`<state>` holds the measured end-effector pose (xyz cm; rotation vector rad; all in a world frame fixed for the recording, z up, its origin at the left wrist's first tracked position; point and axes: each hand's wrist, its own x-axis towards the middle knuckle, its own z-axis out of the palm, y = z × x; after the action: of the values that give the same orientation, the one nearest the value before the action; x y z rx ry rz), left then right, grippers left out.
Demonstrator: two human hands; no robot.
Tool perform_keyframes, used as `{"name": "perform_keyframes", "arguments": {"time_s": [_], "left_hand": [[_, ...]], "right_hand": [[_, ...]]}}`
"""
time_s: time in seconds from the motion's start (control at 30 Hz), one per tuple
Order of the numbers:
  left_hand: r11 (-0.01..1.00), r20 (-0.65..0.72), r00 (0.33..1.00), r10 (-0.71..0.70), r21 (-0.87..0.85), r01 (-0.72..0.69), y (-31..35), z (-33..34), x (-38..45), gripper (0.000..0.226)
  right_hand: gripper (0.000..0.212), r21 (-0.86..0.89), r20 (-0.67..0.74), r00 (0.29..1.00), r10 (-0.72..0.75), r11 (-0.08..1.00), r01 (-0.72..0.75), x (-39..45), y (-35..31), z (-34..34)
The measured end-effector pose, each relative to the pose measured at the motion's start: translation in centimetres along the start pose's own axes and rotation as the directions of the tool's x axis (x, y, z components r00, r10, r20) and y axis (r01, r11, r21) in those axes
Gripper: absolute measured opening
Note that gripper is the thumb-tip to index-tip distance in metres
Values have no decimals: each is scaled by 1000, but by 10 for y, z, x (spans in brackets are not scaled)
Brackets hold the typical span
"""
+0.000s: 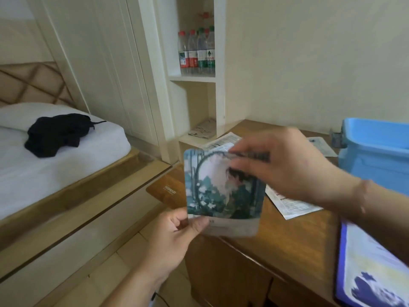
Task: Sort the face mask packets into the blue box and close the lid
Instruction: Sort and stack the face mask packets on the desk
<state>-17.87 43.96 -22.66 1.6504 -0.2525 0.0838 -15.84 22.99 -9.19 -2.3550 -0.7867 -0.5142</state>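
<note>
Teal-printed face mask packet (223,187) is hanging above the wooden counter (294,235), left hand (177,235) pinching its bottom edge, right hand (294,167) fingers gripping its top; blue box (376,151) is sitting open at right.

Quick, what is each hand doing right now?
Left hand: pinching the bottom corner of the face mask packet.
Right hand: its fingers are at the packet's top edge, but blur hides whether they grip it.
</note>
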Motion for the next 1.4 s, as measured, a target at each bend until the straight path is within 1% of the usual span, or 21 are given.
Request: {"name": "perform_keyframes", "arguments": {"time_s": [0.03, 0.1, 0.17, 0.3, 0.37, 0.4, 0.43, 0.47, 0.5, 0.53, 0.57, 0.63, 0.67, 0.73, 0.9, 0.97, 1.03, 1.1, 1.2, 1.3, 1.4], "left_hand": [[990, 56, 993, -100, -93, 105, 2, 2, -2, 13], [935, 134, 961, -242, -233, 268, 1, 4, -6, 17], [899, 156, 935, -319, -263, 351, -1, 6, -9, 23], [878, 178, 914, -364, -262, 401, -5, 5, -19, 29], [881, 165, 916, -367, -255, 399, -6, 4, -20, 29], [879, 148, 917, -369, -264, 397, -6, 3, -20, 31], [870, 128, 917, -377, -290, 399, -4, 4, -19, 34], [859, 109, 917, -384, -322, 398, -4, 4, -17, 36], [849, 89, 916, -390, -351, 396, -3, 5, -14, 37], [844, 73, 917, -391, -370, 390, -2, 7, -12, 38], [846, 56, 919, -389, -374, 381, 0, 10, -9, 38], [872, 30, 928, -372, -330, 360, 4, 17, -4, 37], [887, 24, 931, -364, -298, 354, 8, 22, -1, 34], [897, 9, 932, -363, -266, 352, 17, 33, 6, 22], [901, 29, 933, -358, -251, 353, 31, 59, 51, 21], [905, 91, 931, -354, -218, 365, 34, 76, 67, 24], [916, 199, 922, -332, -164, 365, 40, 100, 77, 24], [937, 291, 912, -290, -107, 332, 52, 132, 84, 23], [957, 425, 880, -213, -93, 276, 71, 185, 85, 26], [974, 584, 798, -151, -49, 221, 84, 250, 73, 27], [981, 670, 727, -152, 12, 193, 96, 320, 59, 19]], "right_hand": [[4, 67, -1, 991, 132, 989, -132, 13, 8, 2], [7, 155, 75, 934, 350, 921, -357, 31, 28, 14], [6, 179, 170, 874, 455, 858, -481, 34, 48, 32], [6, 198, 286, 809, 513, 794, -574, 25, 64, 53], [11, 254, 274, 806, 524, 769, -586, 23, 64, 55], [18, 347, 249, 796, 551, 717, -605, 21, 63, 55], [28, 472, 248, 765, 594, 616, -631, 18, 62, 55], [38, 577, 293, 721, 628, 485, -657, 12, 61, 54], [44, 627, 378, 679, 629, 366, -688, 4, 59, 53], [44, 620, 473, 647, 599, 295, -727, -6, 57, 52], [39, 584, 549, 623, 558, 277, -763, -17, 56, 52], [33, 499, 591, 610, 529, 355, -791, -38, 57, 53], [33, 469, 568, 616, 546, 400, -788, -47, 58, 51], [34, 461, 533, 623, 572, 421, -781, -61, 62, 42], [35, 546, 544, 626, 560, 330, -770, -100, 70, 4], [37, 577, 550, 619, 561, 281, -767, -116, 72, -11], [38, 625, 528, 614, 587, 221, -749, -136, 71, -29], [36, 675, 426, 610, 668, 214, -706, -164, 73, -53], [40, 683, 199, 542, 816, 281, -674, -219, 70, -98], [38, 630, 47, 458, 888, 329, -704, -277, 59, -138], [34, 585, -88, 374, 923, 352, -731, -326, 48, -166]]}}
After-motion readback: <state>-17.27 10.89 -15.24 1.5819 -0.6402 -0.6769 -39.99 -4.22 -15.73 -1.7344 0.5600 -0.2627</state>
